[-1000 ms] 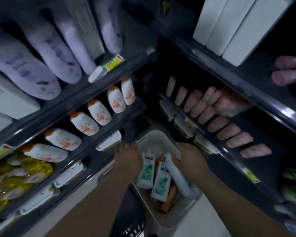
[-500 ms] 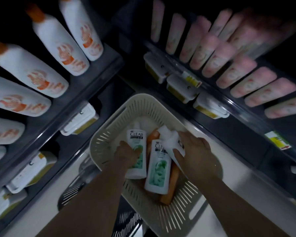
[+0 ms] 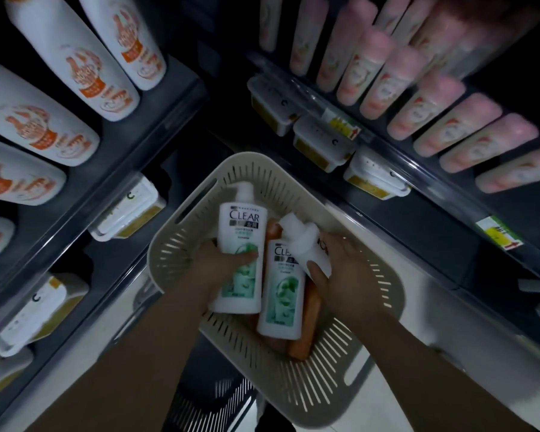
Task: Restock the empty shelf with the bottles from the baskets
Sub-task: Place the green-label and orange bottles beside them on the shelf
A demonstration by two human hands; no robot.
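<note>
Firmly, left hand (image 3: 214,271) grips a green-labelled white CLEAR bottle (image 3: 242,241); right hand (image 3: 349,275), another white bottle (image 3: 307,247).

Two dark shelves met in a corner just beyond the cream slotted basket (image 3: 334,397). On the shelf left of the basket (image 3: 181,98) stood a row of white bottles with orange print (image 3: 75,63), side by side. On the shelf right of the basket (image 3: 430,182) stood pink bottles (image 3: 430,104), packed close in rows. White price-tag holders (image 3: 320,148) hung from both shelf edges, and a yellow label (image 3: 498,233) sat on a lower edge to the basket's right. Pale floor (image 3: 468,310) showed beside the basket. Inside it lay green-labelled white bottles (image 3: 279,294) over orange ones (image 3: 303,338) — what the basket itself rested on I couldn't tell.
</note>
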